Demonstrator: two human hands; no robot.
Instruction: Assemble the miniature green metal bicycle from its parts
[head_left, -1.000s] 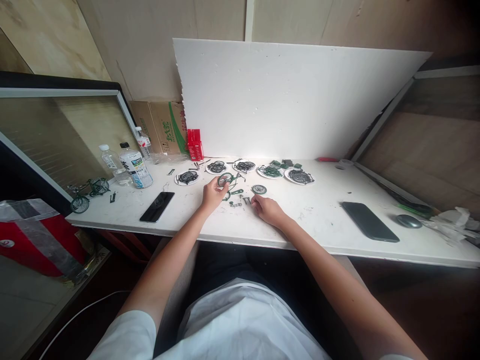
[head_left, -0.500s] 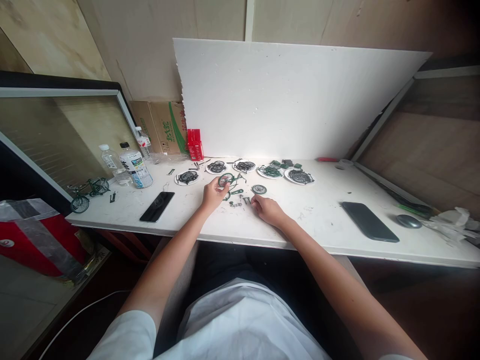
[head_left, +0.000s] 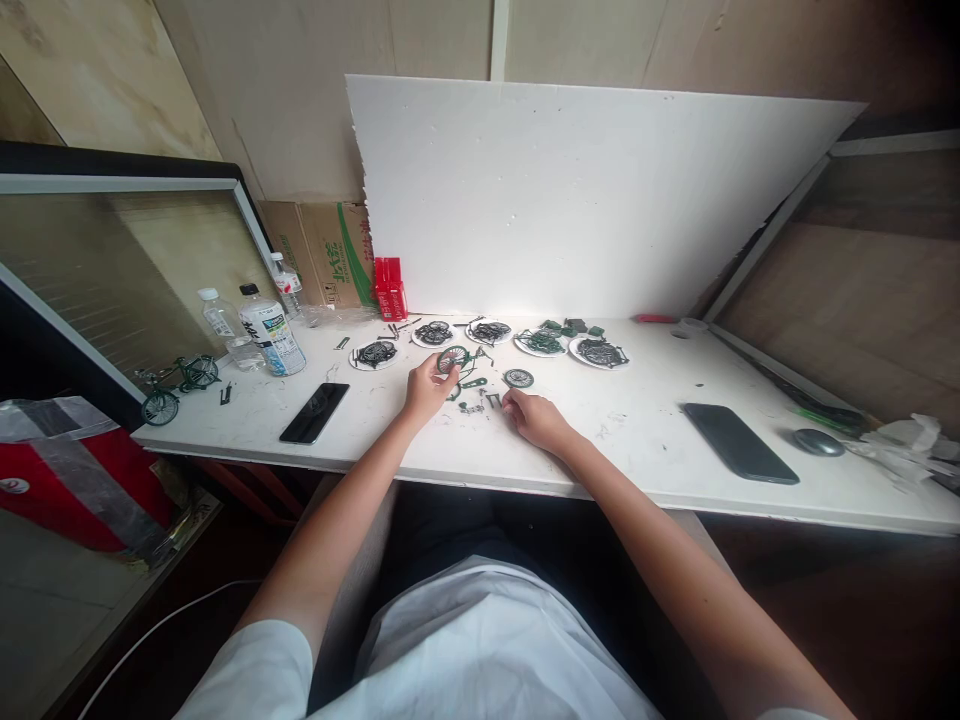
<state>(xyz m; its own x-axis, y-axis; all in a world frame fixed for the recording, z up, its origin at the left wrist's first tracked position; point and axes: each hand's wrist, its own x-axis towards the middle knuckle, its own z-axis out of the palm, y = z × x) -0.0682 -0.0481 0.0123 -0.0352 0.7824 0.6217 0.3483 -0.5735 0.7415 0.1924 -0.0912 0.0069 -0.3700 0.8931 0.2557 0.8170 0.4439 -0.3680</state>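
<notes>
My left hand (head_left: 430,388) grips a small green model bicycle frame (head_left: 466,360) with one spoked wheel on it, held a little above the table. Just right of it, a loose spoked wheel (head_left: 518,379) lies flat. My right hand (head_left: 531,417) is closed near the table, its fingertips beside a small green part (head_left: 493,400); whether they pinch anything is too small to tell. Between the hands lie a green piece (head_left: 474,384) and some tiny parts (head_left: 471,408). A whole model bicycle (head_left: 180,385) stands at the table's left end.
Several white plates of dark and green parts, one at the left (head_left: 374,356) and one at the right (head_left: 600,352), line the back of the white table (head_left: 637,430). Bottles (head_left: 274,337) stand left. A phone (head_left: 315,413), a dark flat case (head_left: 739,443) and a mouse (head_left: 817,442) lie around.
</notes>
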